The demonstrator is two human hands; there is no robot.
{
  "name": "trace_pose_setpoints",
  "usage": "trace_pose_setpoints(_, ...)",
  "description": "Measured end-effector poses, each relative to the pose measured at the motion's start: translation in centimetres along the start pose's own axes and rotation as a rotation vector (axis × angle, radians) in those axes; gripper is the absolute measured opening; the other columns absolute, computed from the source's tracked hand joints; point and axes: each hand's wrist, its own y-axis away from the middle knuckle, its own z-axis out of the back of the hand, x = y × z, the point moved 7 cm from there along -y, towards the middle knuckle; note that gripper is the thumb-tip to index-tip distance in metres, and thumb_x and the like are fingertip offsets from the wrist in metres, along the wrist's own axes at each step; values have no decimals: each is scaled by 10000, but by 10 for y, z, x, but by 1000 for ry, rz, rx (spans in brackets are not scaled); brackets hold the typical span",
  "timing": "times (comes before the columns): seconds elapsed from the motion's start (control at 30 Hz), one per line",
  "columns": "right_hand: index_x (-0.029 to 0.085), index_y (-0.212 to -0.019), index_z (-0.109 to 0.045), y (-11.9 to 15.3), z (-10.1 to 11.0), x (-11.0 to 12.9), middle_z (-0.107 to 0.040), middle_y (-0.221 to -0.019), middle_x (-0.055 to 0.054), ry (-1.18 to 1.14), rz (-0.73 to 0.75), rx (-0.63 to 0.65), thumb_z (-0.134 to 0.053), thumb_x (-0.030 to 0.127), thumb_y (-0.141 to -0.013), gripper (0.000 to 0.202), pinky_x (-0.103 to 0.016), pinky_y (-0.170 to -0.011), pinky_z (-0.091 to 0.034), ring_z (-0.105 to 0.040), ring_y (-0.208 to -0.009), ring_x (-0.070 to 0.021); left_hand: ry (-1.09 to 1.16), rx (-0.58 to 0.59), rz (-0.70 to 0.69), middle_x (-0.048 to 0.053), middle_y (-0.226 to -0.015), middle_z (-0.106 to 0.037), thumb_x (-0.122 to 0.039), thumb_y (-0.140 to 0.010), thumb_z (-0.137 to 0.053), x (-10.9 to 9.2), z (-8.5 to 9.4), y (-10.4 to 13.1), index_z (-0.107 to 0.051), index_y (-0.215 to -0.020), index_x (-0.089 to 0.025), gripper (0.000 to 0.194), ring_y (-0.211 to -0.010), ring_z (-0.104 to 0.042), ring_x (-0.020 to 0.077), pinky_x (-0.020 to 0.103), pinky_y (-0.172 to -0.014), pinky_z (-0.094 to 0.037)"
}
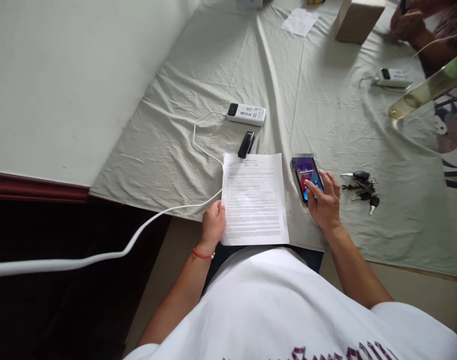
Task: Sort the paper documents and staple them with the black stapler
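Left hand (213, 221) pinches printed white paper (255, 202) at left; right hand (325, 204), loosely open, seemingly touches the black rectangular phone (306, 171).

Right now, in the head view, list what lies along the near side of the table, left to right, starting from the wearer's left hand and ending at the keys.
Left hand → printed paper → phone → bunch of keys.
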Motion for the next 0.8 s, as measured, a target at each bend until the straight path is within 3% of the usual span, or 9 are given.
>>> trace_pose_setpoints(0.5,273,-1132,-799,1,-4,-3,-600,-1529,-119,-42,-98,37,-561,325,-1018,269,-581,-1181,-418,-478,-1493,-321,11,-14,-10,68,-841,-726,-366,-985,-437,0,2,0,-641,-870,-203,285,-814,-671,233,318,-751,-472)
trace_pose_setpoints(0.8,244,-1108,-814,1,-4,-2,-637,-1488,-145,-64,-80,14,-574,311,-1022,263,-584,-1186,-415,-500,-1479,-332,-7,-13,-14,64,-815,-710,-369,-991,-429,-2,2,1,-631,-860,-200,294,-794,-660,230,317,-736,-453)
